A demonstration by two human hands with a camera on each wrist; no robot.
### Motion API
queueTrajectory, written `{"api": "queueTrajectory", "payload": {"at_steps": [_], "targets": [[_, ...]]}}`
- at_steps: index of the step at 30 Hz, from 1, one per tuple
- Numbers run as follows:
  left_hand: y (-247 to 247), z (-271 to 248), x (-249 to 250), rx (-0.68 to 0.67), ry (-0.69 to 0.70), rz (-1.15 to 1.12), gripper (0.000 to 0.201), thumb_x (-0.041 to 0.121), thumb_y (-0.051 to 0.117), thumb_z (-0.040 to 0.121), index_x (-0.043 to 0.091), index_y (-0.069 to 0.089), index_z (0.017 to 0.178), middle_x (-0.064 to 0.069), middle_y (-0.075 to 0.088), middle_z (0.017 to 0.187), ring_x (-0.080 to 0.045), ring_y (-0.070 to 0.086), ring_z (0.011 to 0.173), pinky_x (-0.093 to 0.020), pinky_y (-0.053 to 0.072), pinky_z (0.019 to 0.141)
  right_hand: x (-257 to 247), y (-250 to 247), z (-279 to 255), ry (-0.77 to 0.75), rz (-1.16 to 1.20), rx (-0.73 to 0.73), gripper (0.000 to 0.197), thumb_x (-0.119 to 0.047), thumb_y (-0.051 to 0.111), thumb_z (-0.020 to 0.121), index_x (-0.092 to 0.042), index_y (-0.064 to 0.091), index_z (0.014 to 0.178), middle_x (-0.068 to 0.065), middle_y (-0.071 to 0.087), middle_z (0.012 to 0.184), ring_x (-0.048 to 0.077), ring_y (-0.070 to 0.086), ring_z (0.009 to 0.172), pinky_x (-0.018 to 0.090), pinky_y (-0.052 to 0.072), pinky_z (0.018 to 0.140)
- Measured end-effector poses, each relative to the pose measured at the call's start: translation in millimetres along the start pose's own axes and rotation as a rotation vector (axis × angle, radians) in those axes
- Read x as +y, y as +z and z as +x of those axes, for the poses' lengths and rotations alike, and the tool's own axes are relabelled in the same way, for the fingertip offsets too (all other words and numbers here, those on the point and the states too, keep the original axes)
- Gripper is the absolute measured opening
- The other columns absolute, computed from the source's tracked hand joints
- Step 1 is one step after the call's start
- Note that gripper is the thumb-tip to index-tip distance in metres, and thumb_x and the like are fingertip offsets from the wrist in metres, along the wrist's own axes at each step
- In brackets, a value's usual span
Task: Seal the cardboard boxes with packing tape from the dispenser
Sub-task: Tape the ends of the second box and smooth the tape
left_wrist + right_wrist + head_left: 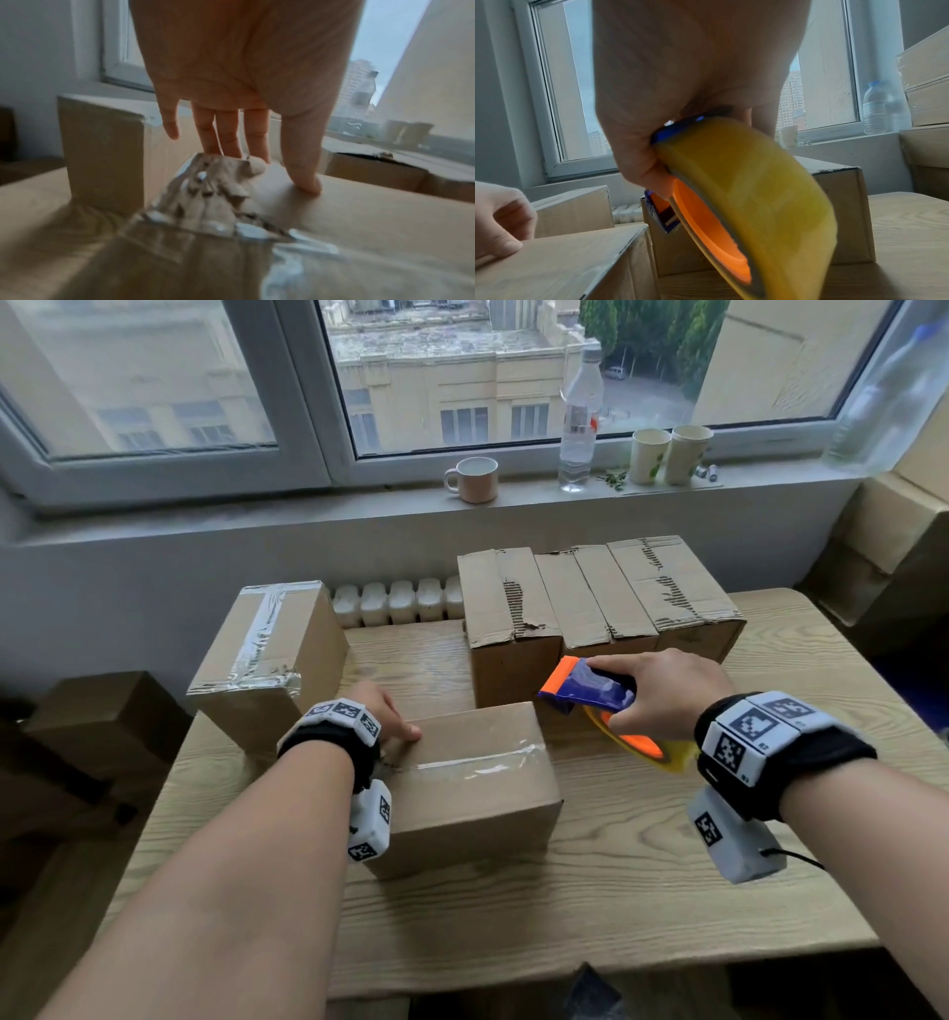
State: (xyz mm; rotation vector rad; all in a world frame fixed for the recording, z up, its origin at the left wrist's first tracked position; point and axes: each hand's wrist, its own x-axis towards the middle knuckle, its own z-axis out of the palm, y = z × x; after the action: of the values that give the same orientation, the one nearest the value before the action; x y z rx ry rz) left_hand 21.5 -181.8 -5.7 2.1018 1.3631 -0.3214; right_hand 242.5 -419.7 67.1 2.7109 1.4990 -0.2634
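The near box lies on the wooden table in front of the person, its long axis running from 9 o'clock to 3 o'clock. A strip of clear tape runs along that same axis across its top and folds down over the 3 o'clock edge; in the left wrist view the tape is wrinkled where it wraps the 9 o'clock end.

The left hand rests on the box top near its 9 o'clock end, fingers fairly straight and holding nothing, the thumb tip pressed to the cardboard.

The right hand is curled around the tape dispenser, gripping it above the table at 3 o'clock of the near box, apart from it. The dispenser's orange-and-blue head points toward 9 o'clock, and the yellowish tape roll with its orange core hangs below the palm.

A taped box stands at 10 o'clock of the near box. A row of three worn boxes sits at 12 to 1 o'clock, just behind the dispenser. On the windowsill stand a mug, a water bottle and two paper cups.
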Motion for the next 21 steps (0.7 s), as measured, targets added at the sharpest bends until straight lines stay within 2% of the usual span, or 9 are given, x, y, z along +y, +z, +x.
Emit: {"api": "queueTrajectory", "payload": {"at_steps": [3,5,7,10,13,15,18,20,21], "targets": [[7,-3,15,0.003,0.108,0.105,0.062,0.058,0.075,0.069,0.015,0.067,0.113,0.001,0.067,0.112,-0.018,0.063,0.103,-0.029,0.049,0.089,-4,0,1,-0.009,0.008,0.003,0.069,-0.047,0.063,0.074,-0.055,0.037,0.137,-0.014,0.065,0.111,0.015,0.059,0.1,0.024,0.038,0.068],[22,-6,33,-0.019,0.185,0.087,0.076,0.061,0.077,0.064,0.019,0.059,0.125,0.001,0.059,0.124,-0.019,0.057,0.114,-0.036,0.044,0.101,-8,0,2,-0.019,0.004,0.008,0.068,-0.047,0.063,0.075,-0.055,0.037,0.137,-0.014,0.064,0.113,0.015,0.059,0.101,0.025,0.039,0.069],[37,-8,45,-0.031,0.215,0.125,0.073,0.062,0.079,0.059,0.023,0.06,0.118,0.004,0.061,0.12,-0.018,0.058,0.109,-0.037,0.047,0.097,-11,0,2,-0.027,0.004,0.013,0.067,-0.047,0.063,0.075,-0.055,0.037,0.137,-0.014,0.063,0.117,0.015,0.058,0.105,0.024,0.039,0.07],[48,-6,41,-0.02,0.139,0.203,0.065,0.072,0.074,0.055,0.02,0.059,0.091,0.001,0.065,0.095,-0.019,0.06,0.088,-0.033,0.049,0.079,-14,1,4,-0.039,0.007,0.025,0.068,-0.049,0.062,0.075,-0.055,0.036,0.137,-0.015,0.063,0.118,0.015,0.058,0.106,0.025,0.038,0.07],[40,-1,23,-0.078,-0.01,0.177,0.08,0.075,0.072,0.054,0.016,0.06,0.107,-0.003,0.066,0.108,-0.025,0.06,0.099,-0.04,0.05,0.09,-14,2,5,-0.044,0.011,0.026,0.07,-0.049,0.062,0.074,-0.055,0.035,0.138,-0.014,0.063,0.117,0.015,0.058,0.104,0.024,0.038,0.068],[29,-1,14,-0.077,-0.082,0.254,0.083,0.08,0.069,0.051,0.018,0.063,0.106,-0.002,0.067,0.108,-0.025,0.061,0.099,-0.039,0.05,0.091,-13,1,4,-0.045,0.012,0.027,0.07,-0.049,0.062,0.075,-0.055,0.035,0.138,-0.014,0.064,0.117,0.015,0.058,0.105,0.024,0.038,0.069],[17,-2,13,-0.096,-0.117,0.418,0.075,0.083,0.066,0.048,0.022,0.066,0.092,0.006,0.064,0.086,-0.018,0.064,0.089,-0.03,0.051,0.083,-13,-1,3,-0.044,0.017,0.036,0.069,-0.049,0.062,0.075,-0.055,0.035,0.138,-0.014,0.063,0.118,0.015,0.058,0.107,0.024,0.037,0.07],[14,-2,17,-0.107,-0.116,0.432,0.073,0.085,0.066,0.041,0.027,0.067,0.087,0.011,0.065,0.068,-0.007,0.066,0.073,-0.021,0.054,0.07,-14,-2,2,-0.052,0.039,0.04,0.07,-0.048,0.062,0.074,-0.055,0.035,0.139,-0.014,0.063,0.119,0.015,0.057,0.106,0.024,0.038,0.071],[15,-1,21,-0.108,-0.091,0.414,0.076,0.085,0.065,0.041,0.029,0.067,0.092,0.012,0.069,0.071,-0.004,0.066,0.071,-0.017,0.052,0.065,-14,-3,2,-0.063,0.055,0.043,0.071,-0.047,0.062,0.074,-0.055,0.034,0.139,-0.014,0.063,0.12,0.015,0.057,0.106,0.025,0.038,0.072]]}}
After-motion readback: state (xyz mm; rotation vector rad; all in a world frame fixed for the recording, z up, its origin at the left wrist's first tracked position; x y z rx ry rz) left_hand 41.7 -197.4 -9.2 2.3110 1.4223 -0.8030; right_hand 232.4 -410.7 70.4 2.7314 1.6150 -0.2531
